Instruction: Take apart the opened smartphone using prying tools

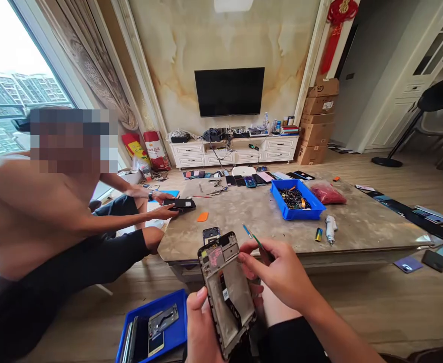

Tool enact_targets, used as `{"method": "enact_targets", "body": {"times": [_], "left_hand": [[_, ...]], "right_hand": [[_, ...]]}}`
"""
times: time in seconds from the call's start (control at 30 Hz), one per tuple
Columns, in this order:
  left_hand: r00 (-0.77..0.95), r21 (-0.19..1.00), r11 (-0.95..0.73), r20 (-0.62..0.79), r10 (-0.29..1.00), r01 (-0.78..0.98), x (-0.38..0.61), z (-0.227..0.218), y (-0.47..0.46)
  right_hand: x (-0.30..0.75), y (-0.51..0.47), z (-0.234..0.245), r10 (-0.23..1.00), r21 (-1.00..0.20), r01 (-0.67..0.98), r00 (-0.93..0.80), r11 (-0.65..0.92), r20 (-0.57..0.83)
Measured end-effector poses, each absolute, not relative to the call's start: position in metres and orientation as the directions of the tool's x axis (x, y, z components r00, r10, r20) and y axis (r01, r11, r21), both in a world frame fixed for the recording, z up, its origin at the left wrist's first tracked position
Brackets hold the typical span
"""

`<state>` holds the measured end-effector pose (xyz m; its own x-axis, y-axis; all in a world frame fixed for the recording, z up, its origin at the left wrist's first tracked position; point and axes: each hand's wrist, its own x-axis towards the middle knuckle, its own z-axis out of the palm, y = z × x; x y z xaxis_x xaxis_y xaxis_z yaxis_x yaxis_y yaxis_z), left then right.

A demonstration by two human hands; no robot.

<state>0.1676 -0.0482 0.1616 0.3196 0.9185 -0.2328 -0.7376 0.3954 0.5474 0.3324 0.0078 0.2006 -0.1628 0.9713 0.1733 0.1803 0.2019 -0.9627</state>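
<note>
A smartphone frame (235, 307), its back off and a black ribbon cable lying in it, is tilted upright in front of me. My left hand (202, 327) grips it along its lower part, thumb on the left edge and fingers behind the right. My right hand (274, 267) is at the frame's upper right edge, thumb and forefinger close against it. Between those fingers sits a pair of tweezers (258, 241), green on the handle, with its tips pointing up and away from the frame. Just behind the frame, another phone part (211, 234) lies on the table edge.
A co-worker (73, 201) sits at left, holding a black phone (179, 203). On the table (236, 212) are a blue bin (302, 214) of small parts, a red bag (326, 193), a white electric screwdriver (331, 229) and a battery (319, 234). A blue tray (146, 305) holds phones lower left.
</note>
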Motion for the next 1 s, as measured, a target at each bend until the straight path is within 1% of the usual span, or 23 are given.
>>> {"method": "enact_targets", "body": {"times": [0.07,0.1,0.23,0.33,0.4,0.47,0.53,0.6,0.67,0.73,0.77,0.83,0.93,0.97,1.0], "left_hand": [[0.274,0.576,0.369,-0.249,0.929,-0.73,0.167,0.158,-0.053],[0.252,0.588,0.357,-0.255,0.934,-0.726,0.167,0.157,-0.055],[0.209,0.605,0.328,-0.261,0.942,-0.726,0.174,0.152,-0.06],[0.188,0.611,0.276,-0.205,0.961,-0.742,0.181,0.148,-0.061],[0.168,0.639,0.231,-0.159,0.973,-0.734,0.184,0.145,-0.059],[0.166,0.652,0.218,-0.142,0.976,-0.726,0.186,0.14,-0.058],[0.176,0.625,0.25,-0.179,0.968,-0.74,0.186,0.136,-0.056],[0.174,0.567,0.287,-0.245,0.954,-0.772,0.186,0.136,-0.053],[0.152,0.514,0.288,-0.291,0.945,-0.808,0.186,0.139,-0.046],[0.106,0.486,0.243,-0.293,0.95,-0.839,0.182,0.141,-0.037],[0.073,0.481,0.211,-0.29,0.954,-0.851,0.179,0.141,-0.032],[-0.003,0.465,0.145,-0.301,0.953,-0.873,0.169,0.136,-0.021],[-0.053,0.391,0.086,-0.333,0.941,-0.916,0.147,0.122,-0.012],[-0.047,0.36,0.08,-0.33,0.943,-0.929,0.139,0.116,-0.011],[-0.043,0.338,0.072,-0.322,0.946,-0.938,0.131,0.112,-0.011]], "right_hand": [[0.33,0.005,0.198,0.978,-0.988,0.084,-0.175,0.126,0.11],[0.329,0.004,0.197,0.98,-0.99,0.073,-0.168,0.117,0.103],[0.33,-0.001,0.198,0.983,-0.985,0.125,-0.156,0.116,0.096],[0.334,0.0,0.203,0.985,-0.982,0.171,-0.162,0.081,0.053],[0.337,0.002,0.203,0.986,-0.976,0.203,-0.159,0.084,0.052],[0.34,0.004,0.202,0.983,-0.972,0.217,-0.174,0.088,0.05],[0.342,0.004,0.198,0.983,-0.972,0.22,-0.179,0.079,0.039],[0.345,0.002,0.194,0.985,-0.967,0.236,-0.165,0.093,0.055],[0.349,-0.002,0.189,0.983,-0.951,0.269,-0.143,0.154,0.119],[0.354,-0.008,0.183,0.977,-0.937,0.279,-0.109,0.209,0.186],[0.358,-0.01,0.181,0.975,-0.939,0.262,-0.071,0.222,0.21],[0.368,-0.01,0.176,0.973,-0.962,0.165,0.042,0.217,0.227],[0.393,0.01,0.173,0.954,-0.979,-0.064,0.248,0.192,0.171],[0.404,0.025,0.174,0.938,-0.973,-0.124,0.315,0.194,0.147],[0.417,0.043,0.176,0.915,-0.966,-0.148,0.377,0.213,0.144]]}}
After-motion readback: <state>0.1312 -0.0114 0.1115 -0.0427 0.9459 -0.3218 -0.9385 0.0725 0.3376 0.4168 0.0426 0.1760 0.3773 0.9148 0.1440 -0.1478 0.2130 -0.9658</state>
